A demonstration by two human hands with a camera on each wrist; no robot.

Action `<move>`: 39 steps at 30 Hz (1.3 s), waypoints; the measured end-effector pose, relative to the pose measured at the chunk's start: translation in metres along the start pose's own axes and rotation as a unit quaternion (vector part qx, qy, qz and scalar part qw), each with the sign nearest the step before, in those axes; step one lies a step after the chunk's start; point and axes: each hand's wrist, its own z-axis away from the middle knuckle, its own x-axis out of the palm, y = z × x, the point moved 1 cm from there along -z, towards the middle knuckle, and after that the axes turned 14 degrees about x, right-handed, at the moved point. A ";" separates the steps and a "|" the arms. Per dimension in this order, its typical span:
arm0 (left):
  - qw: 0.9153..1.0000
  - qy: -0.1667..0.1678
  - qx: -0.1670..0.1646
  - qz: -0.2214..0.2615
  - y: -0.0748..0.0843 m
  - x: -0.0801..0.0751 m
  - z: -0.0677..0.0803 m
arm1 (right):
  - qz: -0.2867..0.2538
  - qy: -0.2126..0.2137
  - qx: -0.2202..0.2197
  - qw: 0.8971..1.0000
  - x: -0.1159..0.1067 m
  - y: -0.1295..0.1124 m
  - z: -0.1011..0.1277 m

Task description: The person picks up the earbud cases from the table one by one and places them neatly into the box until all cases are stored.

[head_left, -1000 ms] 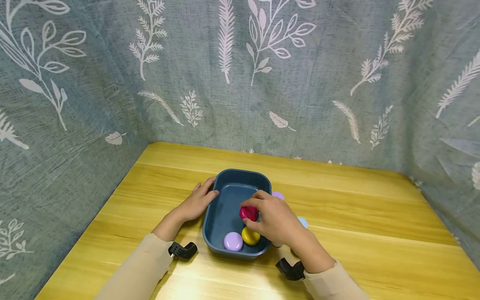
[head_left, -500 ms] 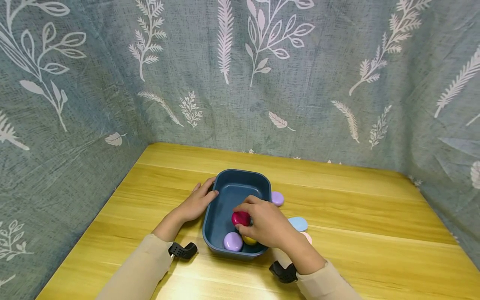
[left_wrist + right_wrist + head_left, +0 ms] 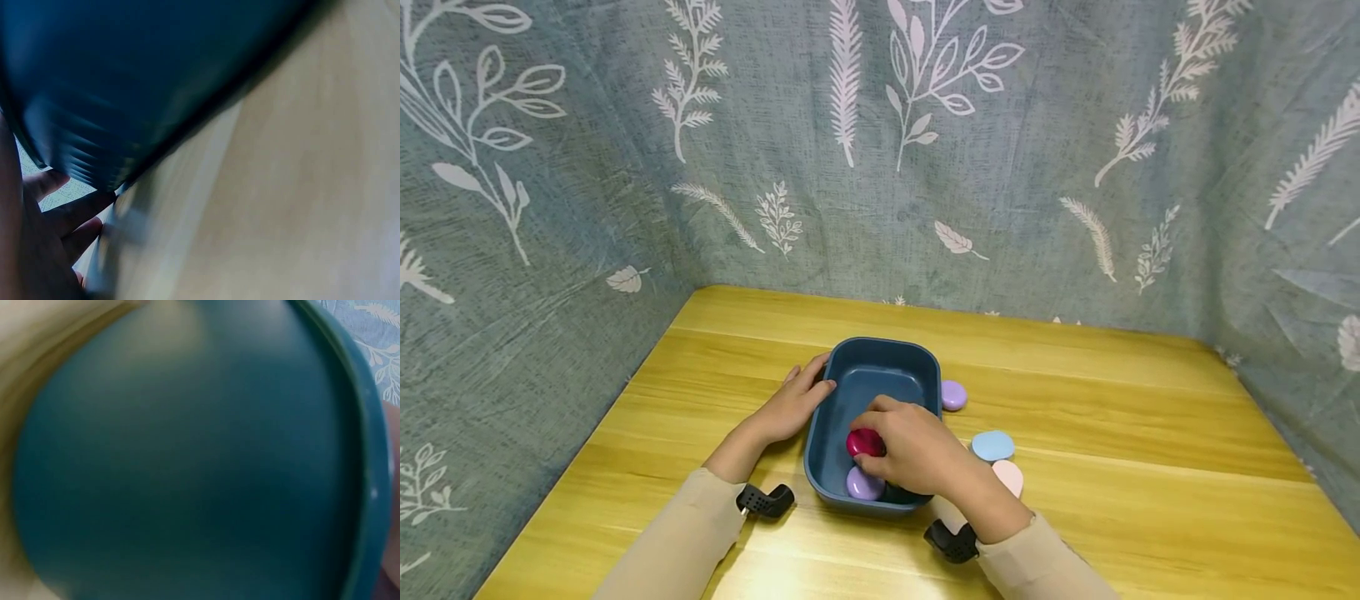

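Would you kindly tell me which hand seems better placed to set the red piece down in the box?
Probably the right hand: it pinches the red piece over the box, while the left hand rests against the box's left side, holding no piece.

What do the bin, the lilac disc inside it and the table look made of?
Bin: probably moulded plastic, satin; rounded corners and soft sheen. Lilac disc: glossy, bright highlight; plastic or glazed ceramic, can't tell. Table: wood or laminate, semi-gloss; grain streaks, glare.

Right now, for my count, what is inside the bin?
A purple disc; the right hand pinches a red disc in or above the bin. That hand covers part of the bin; anything underneath is unseen.
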 end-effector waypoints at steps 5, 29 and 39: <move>1.000 -0.001 0.000 0.001 0.000 0.000 0.000 | 0.003 -0.005 -0.007 1.000 0.002 -0.003 -0.001; 1.000 -0.005 0.004 0.004 -0.001 0.002 0.001 | -0.008 -0.028 -0.021 0.999 0.013 -0.016 -0.007; 1.000 -0.004 -0.006 0.004 0.000 0.001 0.001 | 0.001 -0.038 -0.020 0.999 0.019 -0.021 -0.011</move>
